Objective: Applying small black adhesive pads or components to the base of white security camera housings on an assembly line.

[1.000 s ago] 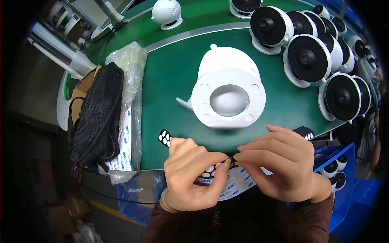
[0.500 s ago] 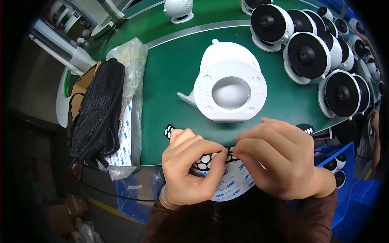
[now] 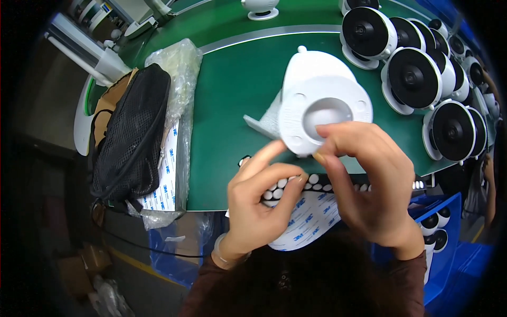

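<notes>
My left hand [image 3: 261, 206] pinches a strip of round white stick-on pads [image 3: 318, 182] set in black, joined to a white backing sheet with blue print [image 3: 306, 222]. One outstretched finger of that hand reaches the lower left rim of a white rounded device [image 3: 319, 66], lying with its ring-shaped base [image 3: 290, 119] facing up. Over the base's lower right rim is my right hand [image 3: 369, 179], thumb and forefinger bent toward each other. Whatever is between those fingertips, if anything, is too small to make out. Shallow round recesses show in the base around its central hole.
Several white devices with black round fronts [image 3: 412, 77] crowd the table's right side. A black mesh bag [image 3: 132, 134] and clear plastic wrap [image 3: 182, 74] lie at the left. Grey foam [image 3: 266, 119] sits under the device. A blue bin [image 3: 443, 253] stands at lower right.
My right hand has left the pad strip and moved up to the device's base. The left hand keeps its pinch, one finger now stretched to the base. The whole view has shifted slightly.
</notes>
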Motion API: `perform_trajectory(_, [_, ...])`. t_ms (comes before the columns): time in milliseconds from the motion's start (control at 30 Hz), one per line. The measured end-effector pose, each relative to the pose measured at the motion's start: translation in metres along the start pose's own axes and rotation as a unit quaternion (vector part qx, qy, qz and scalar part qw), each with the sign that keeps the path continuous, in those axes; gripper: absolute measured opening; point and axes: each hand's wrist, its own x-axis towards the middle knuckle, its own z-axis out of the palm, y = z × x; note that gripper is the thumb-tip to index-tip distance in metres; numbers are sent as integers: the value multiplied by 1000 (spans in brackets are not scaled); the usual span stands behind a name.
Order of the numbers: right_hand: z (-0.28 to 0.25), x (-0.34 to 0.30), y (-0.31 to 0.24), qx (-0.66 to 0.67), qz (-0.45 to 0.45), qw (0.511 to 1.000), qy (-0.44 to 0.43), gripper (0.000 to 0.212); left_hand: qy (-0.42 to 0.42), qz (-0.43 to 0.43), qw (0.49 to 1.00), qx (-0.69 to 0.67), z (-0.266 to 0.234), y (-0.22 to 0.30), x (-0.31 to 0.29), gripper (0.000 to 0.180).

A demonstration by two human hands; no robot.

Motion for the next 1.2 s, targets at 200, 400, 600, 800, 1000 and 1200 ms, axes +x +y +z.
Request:
perform_trajectory(200, [10, 2, -6, -7, 108, 994, -31, 9, 39, 19, 999, -11, 14, -7, 6, 12])
perform_trajectory(400, [6, 2, -4, -16, 114, 992, -43, 9, 10, 21, 999, 24, 12, -3, 8, 10])
perform_trajectory(600, [8, 4, -5, -43, 94, 994, -42, 10, 11, 28, 999, 27, 10, -2, 9, 8])
perform_trajectory(800, [10, 2, -5, -65, 83, 993, -47, 10, 32, 50, 998, 15, 13, -8, 9, 10])
perform_trajectory(1000, [10, 0, -2, 10, 125, 992, 15, 11, 26, 51, 998, 27, 8, -7, 6, 10])
perform_trajectory(1200, [-27, -17, -10, 41, 92, 979, -179, 28, 20, 66, 994, 79, -14, 20, -1, 18])
